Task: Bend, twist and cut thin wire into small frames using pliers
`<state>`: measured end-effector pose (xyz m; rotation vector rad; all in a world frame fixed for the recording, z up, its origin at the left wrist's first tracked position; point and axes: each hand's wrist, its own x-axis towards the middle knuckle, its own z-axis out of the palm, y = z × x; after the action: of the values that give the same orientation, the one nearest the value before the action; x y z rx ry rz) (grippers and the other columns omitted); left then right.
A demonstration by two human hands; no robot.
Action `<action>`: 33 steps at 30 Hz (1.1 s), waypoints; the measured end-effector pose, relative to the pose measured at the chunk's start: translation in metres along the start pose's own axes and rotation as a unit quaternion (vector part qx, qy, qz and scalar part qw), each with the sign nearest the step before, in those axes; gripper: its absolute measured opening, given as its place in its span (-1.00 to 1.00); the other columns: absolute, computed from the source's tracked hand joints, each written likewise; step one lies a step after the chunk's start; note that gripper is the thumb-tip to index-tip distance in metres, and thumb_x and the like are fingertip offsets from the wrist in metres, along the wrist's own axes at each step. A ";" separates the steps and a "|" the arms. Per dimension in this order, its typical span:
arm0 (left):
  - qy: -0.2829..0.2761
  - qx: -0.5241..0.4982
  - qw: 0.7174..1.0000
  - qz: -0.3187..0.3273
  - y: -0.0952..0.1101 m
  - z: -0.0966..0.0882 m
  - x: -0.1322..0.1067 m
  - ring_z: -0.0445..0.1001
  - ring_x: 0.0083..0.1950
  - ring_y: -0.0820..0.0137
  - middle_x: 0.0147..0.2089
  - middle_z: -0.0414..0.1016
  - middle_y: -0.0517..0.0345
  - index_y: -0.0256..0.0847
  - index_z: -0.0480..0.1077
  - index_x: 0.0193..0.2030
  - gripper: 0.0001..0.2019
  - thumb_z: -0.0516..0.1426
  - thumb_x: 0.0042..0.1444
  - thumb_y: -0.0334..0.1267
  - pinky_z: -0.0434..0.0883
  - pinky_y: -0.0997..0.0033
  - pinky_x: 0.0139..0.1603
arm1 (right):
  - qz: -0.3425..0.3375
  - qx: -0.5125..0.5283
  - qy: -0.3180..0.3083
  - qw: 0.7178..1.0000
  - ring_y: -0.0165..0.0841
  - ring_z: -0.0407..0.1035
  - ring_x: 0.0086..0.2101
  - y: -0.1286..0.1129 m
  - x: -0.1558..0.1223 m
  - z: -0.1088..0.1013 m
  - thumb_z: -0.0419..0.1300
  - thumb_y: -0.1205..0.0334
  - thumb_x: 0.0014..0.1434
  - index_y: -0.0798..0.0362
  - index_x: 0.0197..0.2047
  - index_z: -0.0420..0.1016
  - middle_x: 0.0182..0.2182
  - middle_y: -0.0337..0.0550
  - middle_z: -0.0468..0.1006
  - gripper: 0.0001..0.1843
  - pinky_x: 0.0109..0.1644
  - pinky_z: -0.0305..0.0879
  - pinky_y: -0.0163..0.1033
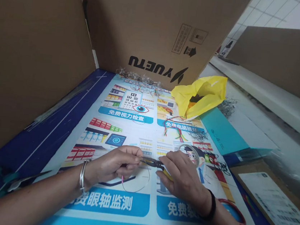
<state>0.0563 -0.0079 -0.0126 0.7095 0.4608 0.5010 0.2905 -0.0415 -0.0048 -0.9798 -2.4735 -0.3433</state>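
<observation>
My right hand is closed around a pair of pliers with dark jaws and yellow handles. The jaws point left and reach the fingertips of my left hand. Those fingers are pinched on a thin wire, which hangs in a loop below them and has a small pink piece on it. What lies exactly between the jaws and the fingertips is too small to make out. Both hands are above a printed poster sheet covering the table.
A yellow bag lies open beyond my right hand, with coloured cords near it. Clear tangled pieces line the cardboard wall. Black loops, a red ring and a cardboard parcel are rightward; scissors lie left.
</observation>
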 end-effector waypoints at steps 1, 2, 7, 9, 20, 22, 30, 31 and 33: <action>0.000 0.005 1.000 -0.001 0.000 0.001 0.000 -0.13 -0.70 0.70 -0.64 0.07 0.41 -0.29 0.28 -0.37 -0.95 0.09 0.09 -0.41 -0.12 0.63 -0.69 | -0.004 -0.002 -0.001 1.000 -0.21 0.27 -0.29 0.000 0.000 0.000 0.12 0.21 0.17 0.15 -0.16 0.35 -0.30 0.02 0.43 -0.79 -0.26 0.22 -0.12; 0.000 0.012 1.000 -0.001 0.000 0.001 0.000 -0.13 -0.70 0.69 -0.65 0.07 0.41 -0.29 0.28 -0.37 -0.95 0.09 0.09 -0.41 -0.11 0.63 -0.69 | -0.007 -0.004 -0.003 1.000 -0.21 0.27 -0.30 0.000 0.000 -0.001 0.11 0.21 0.18 0.15 -0.17 0.36 -0.31 0.02 0.43 -0.80 -0.28 0.22 -0.13; 0.009 0.043 0.999 0.004 0.001 0.004 0.001 -0.13 -0.70 0.68 -0.67 0.08 0.42 -0.28 0.28 -0.39 -0.93 0.11 0.08 -0.37 -0.08 0.64 -0.69 | -0.017 -0.012 -0.017 1.000 -0.24 0.25 -0.35 -0.001 0.000 -0.002 0.10 0.23 0.18 0.16 -0.16 0.36 -0.35 0.00 0.43 -0.80 -0.32 0.21 -0.15; 0.019 0.060 0.998 0.016 0.000 0.005 0.001 -0.12 -0.70 0.67 -0.68 0.08 0.42 -0.28 0.28 -0.38 -0.91 0.13 0.08 -0.33 -0.10 0.64 -0.68 | -0.018 -0.010 -0.024 0.999 -0.25 0.25 -0.36 -0.001 0.001 -0.002 0.09 0.24 0.19 0.16 -0.17 0.35 -0.36 -0.01 0.43 -0.82 -0.33 0.21 -0.16; 0.049 0.102 0.992 0.061 -0.005 0.006 0.001 -0.06 -0.65 0.65 -0.65 0.09 0.42 -0.27 0.26 -0.36 -0.81 0.17 0.08 -0.21 -0.09 0.63 -0.66 | 0.026 0.098 -0.029 0.994 -0.27 0.26 -0.34 0.000 -0.001 0.005 0.04 0.28 0.21 0.12 -0.19 0.32 -0.36 -0.05 0.43 -0.88 -0.32 0.26 -0.19; 0.051 0.107 0.991 0.061 -0.005 0.007 0.001 -0.07 -0.66 0.66 -0.65 0.08 0.43 -0.26 0.26 -0.37 -0.81 0.17 0.08 -0.20 -0.10 0.63 -0.67 | 0.034 0.120 -0.032 0.992 -0.27 0.27 -0.33 0.000 -0.002 0.007 0.04 0.28 0.21 0.11 -0.18 0.31 -0.35 -0.04 0.43 -0.87 -0.31 0.27 -0.19; 0.141 0.246 0.954 0.099 -0.008 0.007 0.002 0.05 -0.65 0.64 -0.64 0.15 0.41 -0.23 0.21 -0.36 -0.81 0.06 0.18 -0.17 0.06 0.63 -0.61 | 0.061 0.077 -0.041 0.994 -0.21 0.24 -0.30 0.001 0.001 0.010 0.07 0.23 0.19 0.14 -0.15 0.33 -0.30 0.02 0.43 -0.81 -0.29 0.28 -0.10; 0.148 0.260 0.949 0.104 -0.009 0.006 0.003 0.07 -0.65 0.63 -0.63 0.16 0.41 -0.22 0.21 -0.36 -0.82 0.04 0.19 -0.17 0.08 0.62 -0.60 | 0.062 0.075 -0.040 0.994 -0.21 0.24 -0.31 0.001 0.001 0.010 0.08 0.23 0.19 0.14 -0.15 0.33 -0.30 0.02 0.43 -0.81 -0.29 0.28 -0.10; 0.155 0.279 0.941 0.110 -0.012 0.004 0.003 0.11 -0.64 0.62 -0.63 0.17 0.41 -0.21 0.21 -0.35 -0.83 0.03 0.20 -0.17 0.11 0.61 -0.59 | 0.062 0.077 -0.037 0.994 -0.21 0.25 -0.30 0.001 0.000 0.011 0.08 0.25 0.19 0.15 -0.14 0.33 -0.30 0.02 0.43 -0.81 -0.28 0.28 -0.10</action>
<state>0.0647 -0.0159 -0.0190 1.2457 0.8421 0.7073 0.2874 -0.0361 -0.0144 -1.0931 -2.4475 -0.0760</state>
